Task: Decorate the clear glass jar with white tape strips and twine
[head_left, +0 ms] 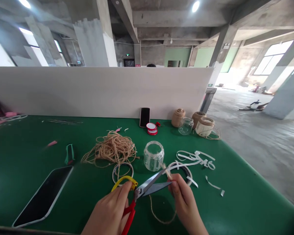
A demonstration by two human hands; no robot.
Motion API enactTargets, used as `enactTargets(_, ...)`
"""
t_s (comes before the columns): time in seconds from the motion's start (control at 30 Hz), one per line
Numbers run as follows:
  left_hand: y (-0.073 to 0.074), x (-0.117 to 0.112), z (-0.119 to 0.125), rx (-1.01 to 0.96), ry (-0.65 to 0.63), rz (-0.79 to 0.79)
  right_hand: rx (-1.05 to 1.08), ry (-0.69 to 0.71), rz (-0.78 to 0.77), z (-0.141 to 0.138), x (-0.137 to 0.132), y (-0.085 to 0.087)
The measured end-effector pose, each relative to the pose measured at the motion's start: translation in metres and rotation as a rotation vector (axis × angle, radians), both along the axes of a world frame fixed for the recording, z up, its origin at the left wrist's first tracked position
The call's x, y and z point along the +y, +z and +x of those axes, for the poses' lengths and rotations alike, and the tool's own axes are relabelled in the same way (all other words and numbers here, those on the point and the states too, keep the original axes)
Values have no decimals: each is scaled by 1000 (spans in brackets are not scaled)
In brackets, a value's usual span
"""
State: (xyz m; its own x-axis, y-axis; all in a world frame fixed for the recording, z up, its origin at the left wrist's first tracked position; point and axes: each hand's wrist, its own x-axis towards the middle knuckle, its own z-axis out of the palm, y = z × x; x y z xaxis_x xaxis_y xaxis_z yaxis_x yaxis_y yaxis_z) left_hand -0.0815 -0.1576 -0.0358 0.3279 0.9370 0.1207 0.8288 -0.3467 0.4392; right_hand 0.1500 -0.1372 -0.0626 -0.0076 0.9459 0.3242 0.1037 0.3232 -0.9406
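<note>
My left hand (112, 209) grips a pair of scissors (143, 189) with one yellow and one red handle. Its blades stand apart and point right, toward my right hand (182, 199). Pinched in my right hand is the frayed end of a jute twine (168, 173), which lies between the blades. A thin loop of twine hangs below. Just behind the blades stands a clear glass jar (154, 156) with strips of tape on its side. Left of the jar lies a loose heap of jute twine (115, 147). A tape roll (191, 173) is partly hidden behind my right hand.
White tape strips (198, 158) lie at right. Twine-wrapped jars (178, 118) and a clear jar (186, 126) stand at the back right. A phone (144, 117) leans on the white partition (100, 93); red tape rolls (152, 128) sit before it. A larger phone (44, 195) and green snips (69, 154) lie left.
</note>
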Motion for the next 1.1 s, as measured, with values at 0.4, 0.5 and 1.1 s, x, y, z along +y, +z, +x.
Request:
enactTargets(0.4, -3, -1, 7, 53, 29, -106, 51, -105, 35, 6, -5, -8)
enactTargets(0.5, -3, -1, 10, 60, 13, -168, 57, -114, 46, 7, -4, -13)
enactTargets(1.1, 20, 15, 23, 72, -8, -491, -19, 67, -171, 9, -12, -2)
